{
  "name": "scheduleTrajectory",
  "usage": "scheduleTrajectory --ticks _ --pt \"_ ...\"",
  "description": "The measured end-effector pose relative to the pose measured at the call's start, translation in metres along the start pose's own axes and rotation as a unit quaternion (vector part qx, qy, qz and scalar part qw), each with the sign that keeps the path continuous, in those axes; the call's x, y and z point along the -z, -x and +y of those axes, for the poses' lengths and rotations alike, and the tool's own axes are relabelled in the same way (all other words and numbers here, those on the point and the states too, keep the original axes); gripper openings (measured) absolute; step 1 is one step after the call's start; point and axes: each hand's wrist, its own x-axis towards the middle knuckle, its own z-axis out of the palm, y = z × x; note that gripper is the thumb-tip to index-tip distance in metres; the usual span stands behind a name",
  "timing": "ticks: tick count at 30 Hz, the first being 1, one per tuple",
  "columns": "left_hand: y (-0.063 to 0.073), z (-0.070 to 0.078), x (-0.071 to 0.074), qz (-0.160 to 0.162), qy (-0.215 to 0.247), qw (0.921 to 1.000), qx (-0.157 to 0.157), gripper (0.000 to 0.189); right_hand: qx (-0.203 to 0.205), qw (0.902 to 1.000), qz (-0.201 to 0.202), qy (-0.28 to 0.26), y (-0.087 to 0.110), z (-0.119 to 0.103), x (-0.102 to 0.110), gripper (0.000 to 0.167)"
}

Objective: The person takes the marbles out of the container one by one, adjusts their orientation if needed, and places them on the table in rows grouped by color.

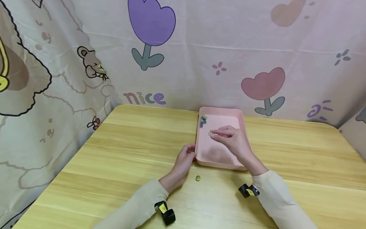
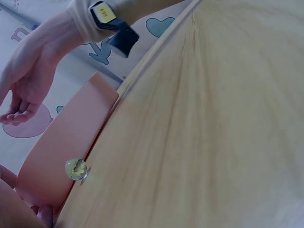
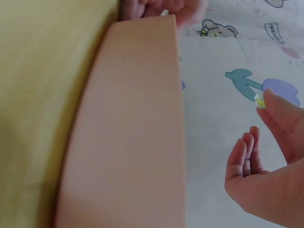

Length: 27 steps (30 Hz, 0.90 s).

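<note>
Between thumb and forefinger my right hand [image 1: 233, 141] pinches a clear marble [image 1: 210, 134] with a yellow-green core, held over the pink tray [image 1: 221, 165]. The right wrist view shows this marble [image 3: 260, 100] at the fingertips, above the tray's rim, with the other fingers loosely bent. My left hand [image 1: 183, 162] grips the tray's near left corner. Another yellow-green marble [image 1: 198, 178] lies on the table just in front of the tray, to the right of the left wrist. Several blue and yellow-green marbles [image 1: 203, 121] cluster inside the tray along its far left side.
The tray stands on a light wooden table [image 1: 137, 152], its far end near the back edge. A printed cloth [image 1: 200, 63] hangs behind the table and along the left. Black wrist cameras [image 1: 168, 216] stick out from both sleeves.
</note>
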Motion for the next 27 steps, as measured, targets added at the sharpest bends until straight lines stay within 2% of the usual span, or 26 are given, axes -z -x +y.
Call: scheduleTrajectory --ticks 12,27 --pt "0.002 0.002 0.001 -0.003 -0.007 0.9997 -0.025 0.037 -0.017 0.9995 -0.017 0.019 0.018 0.016 0.009 0.025" --pt "0.001 0.001 0.000 -0.004 0.005 0.9999 -0.009 0.039 -0.029 0.9992 -0.026 0.013 0.039 0.015 0.013 0.023"
